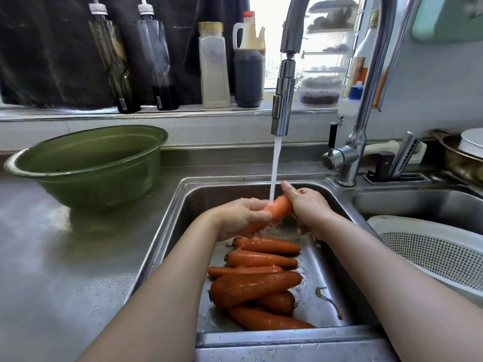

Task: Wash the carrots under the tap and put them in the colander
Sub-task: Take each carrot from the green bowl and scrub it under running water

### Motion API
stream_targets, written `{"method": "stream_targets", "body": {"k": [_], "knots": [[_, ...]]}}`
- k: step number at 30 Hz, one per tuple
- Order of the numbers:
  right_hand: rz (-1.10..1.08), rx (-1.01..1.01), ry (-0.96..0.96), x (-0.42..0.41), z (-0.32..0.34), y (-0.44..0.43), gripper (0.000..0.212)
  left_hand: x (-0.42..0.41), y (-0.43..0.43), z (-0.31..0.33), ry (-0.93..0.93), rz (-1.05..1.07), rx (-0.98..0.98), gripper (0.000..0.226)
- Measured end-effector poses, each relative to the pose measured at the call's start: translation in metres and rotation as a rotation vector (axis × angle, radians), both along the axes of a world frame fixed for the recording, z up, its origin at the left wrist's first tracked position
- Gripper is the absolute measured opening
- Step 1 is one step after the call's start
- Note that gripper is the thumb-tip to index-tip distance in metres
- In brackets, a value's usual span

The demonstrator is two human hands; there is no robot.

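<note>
Orange carrot (279,206) is held above the steel sink (167,231), directly under the water stream (275,168) from the tap (283,95). Left hand (243,218) grips its lower end with curled fingers; right hand (308,207) wraps its upper end. Six more carrots (256,284) lie in the sink below both hands. White colander (433,249) sits in the adjacent basin, to the right of the right forearm.

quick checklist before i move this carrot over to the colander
1. Water stream hits the orange carrot: ok.
2. Left hand and right hand both hold it: ok.
3. Carrot rinsed clean all round: cannot tell.
4. White perforated plastic colander on the right, visible part has room: ok.
5. All carrots washed: not ok, a pile of carrots lies in the steel sink.
</note>
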State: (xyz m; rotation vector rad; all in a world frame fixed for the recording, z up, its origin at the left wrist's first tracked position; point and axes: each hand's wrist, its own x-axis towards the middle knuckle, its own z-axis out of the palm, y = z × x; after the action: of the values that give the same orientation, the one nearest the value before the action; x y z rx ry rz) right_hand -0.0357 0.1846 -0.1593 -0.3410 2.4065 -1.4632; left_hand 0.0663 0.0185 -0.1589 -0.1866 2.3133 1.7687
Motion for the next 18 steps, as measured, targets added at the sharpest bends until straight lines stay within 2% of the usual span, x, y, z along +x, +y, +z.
{"method": "stream_targets", "body": {"k": [3, 7, 14, 18], "knots": [[0.005, -0.004, -0.023, 0.000, 0.000, 0.001, 0.059, 0.003, -0.008, -0.001, -0.042, -0.107, 0.100, 0.048], [0.003, -0.006, -0.049, 0.001, 0.003, 0.002, 0.056, 0.005, -0.010, 0.001, -0.057, -0.111, 0.157, 0.064], [0.092, -0.022, -0.016, 0.009, 0.005, 0.001, 0.056, 0.003, 0.006, 0.001, 0.074, 0.146, -0.173, 0.030], [0.113, -0.063, -0.070, 0.004, 0.000, -0.002, 0.056, 0.002, 0.011, 0.004, 0.096, 0.251, -0.255, 0.042]]}}
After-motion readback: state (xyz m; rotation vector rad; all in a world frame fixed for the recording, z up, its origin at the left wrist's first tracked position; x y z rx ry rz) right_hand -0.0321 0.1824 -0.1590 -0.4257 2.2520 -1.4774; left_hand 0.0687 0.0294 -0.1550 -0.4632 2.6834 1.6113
